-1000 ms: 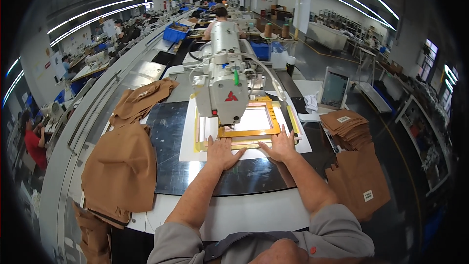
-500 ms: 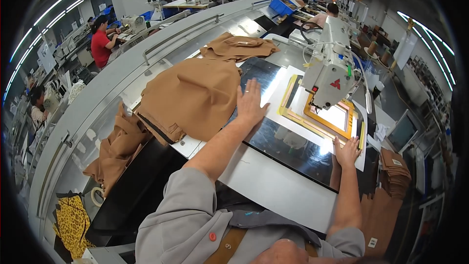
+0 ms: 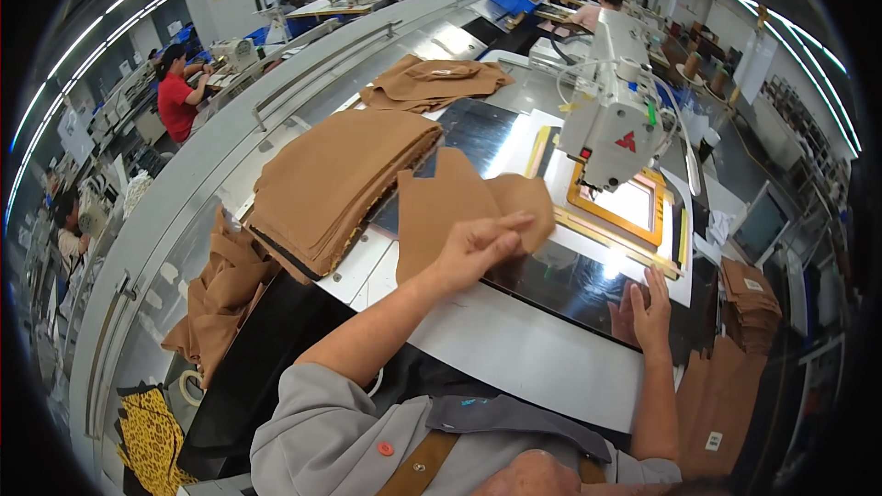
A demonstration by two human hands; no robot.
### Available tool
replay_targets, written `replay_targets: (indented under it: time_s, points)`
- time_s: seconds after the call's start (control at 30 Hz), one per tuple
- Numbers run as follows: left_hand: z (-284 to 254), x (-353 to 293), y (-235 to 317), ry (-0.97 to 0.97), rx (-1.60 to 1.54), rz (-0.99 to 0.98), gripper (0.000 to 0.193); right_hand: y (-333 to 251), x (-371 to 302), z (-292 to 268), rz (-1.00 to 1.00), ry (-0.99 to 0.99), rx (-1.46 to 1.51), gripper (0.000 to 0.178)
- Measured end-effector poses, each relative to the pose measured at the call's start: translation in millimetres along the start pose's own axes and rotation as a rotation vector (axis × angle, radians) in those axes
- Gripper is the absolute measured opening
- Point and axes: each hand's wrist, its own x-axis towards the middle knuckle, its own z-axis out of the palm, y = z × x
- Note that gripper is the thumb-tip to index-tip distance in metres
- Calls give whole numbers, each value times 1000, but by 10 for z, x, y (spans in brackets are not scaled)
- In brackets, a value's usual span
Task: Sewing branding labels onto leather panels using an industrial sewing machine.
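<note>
My left hand is closed, fingers and thumb pinched on a brown fabric piece that is raised and curled over the glossy black plate. To the left of that piece lies a thick stack of brown fabric pieces, its layered edge showing. My right hand is open, fingers stretched, at the right end of the black plate, just below the yellow-edged white template. Above the template stands the white sewing machine head, over an orange frame.
More brown fabric lies behind the stack, and a crumpled heap sits at the left. Leopard-print pieces, a tape roll and a grey rail edge the left side. At the right are brown pieces and a monitor.
My left hand has gone from lying flat on the plate to pinching a brown fabric piece and lifting it off the stack over the plate. My right hand has come off the template's edge.
</note>
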Motion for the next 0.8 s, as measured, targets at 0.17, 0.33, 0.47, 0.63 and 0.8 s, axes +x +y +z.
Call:
replay_targets:
  time_s: [0.17,0.33,0.47,0.63,0.8]
  points:
    - [542,-503,-67,-556,812,163,64,-55,-136,-1,147,26,522,49]
    - [667,-512,87,-610,938,132,75,-173,-130,-158,310,-44,292,54]
    - [448,45,-152,-280,920,187,72,-162,-85,-137,261,-38,370,57]
    - [37,579,-771,-111,1171,38,70,-181,-50,-155,161,-71,710,15]
    - [-73,639,-827,-317,858,-44,40,-716,-170,-624,-74,-90,762,18]
